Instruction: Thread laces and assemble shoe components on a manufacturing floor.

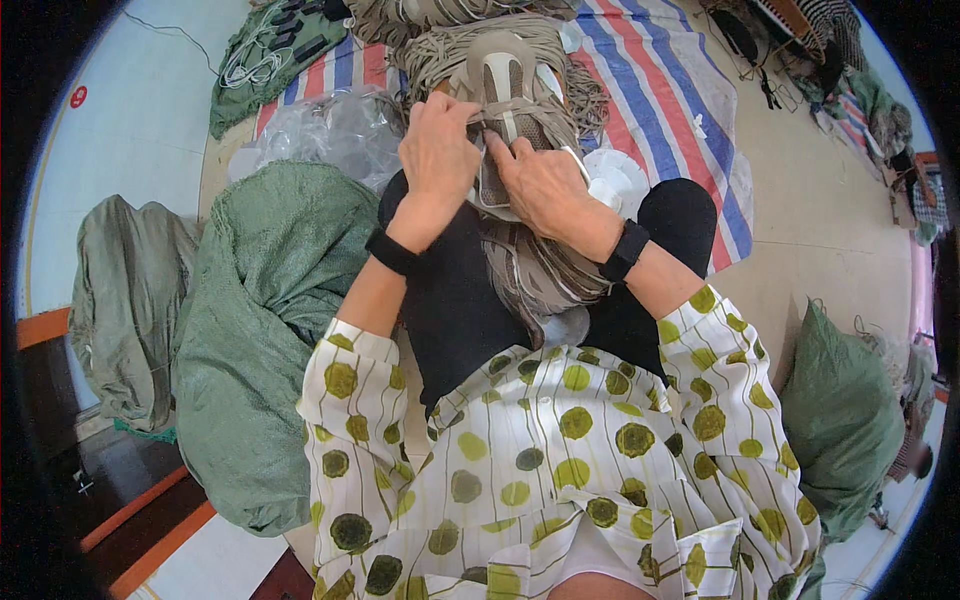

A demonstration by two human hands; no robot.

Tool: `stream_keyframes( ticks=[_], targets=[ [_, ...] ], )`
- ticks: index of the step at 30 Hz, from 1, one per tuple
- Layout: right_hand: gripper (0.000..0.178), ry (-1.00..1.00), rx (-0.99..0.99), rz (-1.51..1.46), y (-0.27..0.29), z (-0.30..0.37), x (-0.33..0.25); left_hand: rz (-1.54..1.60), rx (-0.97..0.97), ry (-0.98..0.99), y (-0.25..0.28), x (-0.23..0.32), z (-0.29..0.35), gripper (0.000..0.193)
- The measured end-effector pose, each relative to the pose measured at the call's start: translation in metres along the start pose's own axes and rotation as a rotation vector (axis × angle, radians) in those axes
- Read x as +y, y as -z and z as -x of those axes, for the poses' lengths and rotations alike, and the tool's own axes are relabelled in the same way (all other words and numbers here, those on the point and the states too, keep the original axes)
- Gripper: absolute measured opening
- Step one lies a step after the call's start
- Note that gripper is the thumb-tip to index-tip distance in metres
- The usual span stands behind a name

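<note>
A taupe and white mesh shoe upper point(503, 72) lies in front of me, its toe pointing away, with a flat taupe shoelace point(535, 108) across its eyelet area. My left hand point(440, 155) is closed in a pinch on the lace at the upper's left side. On the right, my right hand point(553, 192) grips the upper, its index finger and thumb close to the eyelets. Its other fingers are partly hidden. Between my thighs rests a stack of similar shoe uppers point(545, 275). Beyond the upper lies a heap of taupe laces point(440, 62).
Clear plastic bags point(335, 135) lie at the left on a striped sheet point(655, 90). Large green woven sacks stand at my left point(255, 350) and right point(840, 410). A white round object point(615, 180) is beside my right knee. More uppers point(430, 12) lie at the far edge.
</note>
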State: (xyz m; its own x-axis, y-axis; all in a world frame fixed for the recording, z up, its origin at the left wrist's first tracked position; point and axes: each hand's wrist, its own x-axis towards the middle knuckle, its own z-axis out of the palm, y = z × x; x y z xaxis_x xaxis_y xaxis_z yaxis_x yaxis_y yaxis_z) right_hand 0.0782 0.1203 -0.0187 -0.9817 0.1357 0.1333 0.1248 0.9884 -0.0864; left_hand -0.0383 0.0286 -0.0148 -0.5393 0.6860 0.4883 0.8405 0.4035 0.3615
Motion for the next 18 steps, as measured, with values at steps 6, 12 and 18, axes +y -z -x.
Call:
stream_keyframes(
  ticks=[6,12,18],
  targets=[
    [0.023,-0.259,0.195,-0.786,-0.001,-0.008,0.004,0.085,-0.039,-0.004,-0.002,-0.011,-0.003,0.022],
    [0.024,-0.478,-0.116,-1.055,0.015,-0.037,0.01,0.121,-0.202,0.14,0.002,-0.015,-0.012,0.023],
    [0.023,-0.126,0.193,-0.098,0.003,-0.035,0.004,0.242,-0.254,0.095,0.005,-0.024,-0.019,0.025]
  ],
)
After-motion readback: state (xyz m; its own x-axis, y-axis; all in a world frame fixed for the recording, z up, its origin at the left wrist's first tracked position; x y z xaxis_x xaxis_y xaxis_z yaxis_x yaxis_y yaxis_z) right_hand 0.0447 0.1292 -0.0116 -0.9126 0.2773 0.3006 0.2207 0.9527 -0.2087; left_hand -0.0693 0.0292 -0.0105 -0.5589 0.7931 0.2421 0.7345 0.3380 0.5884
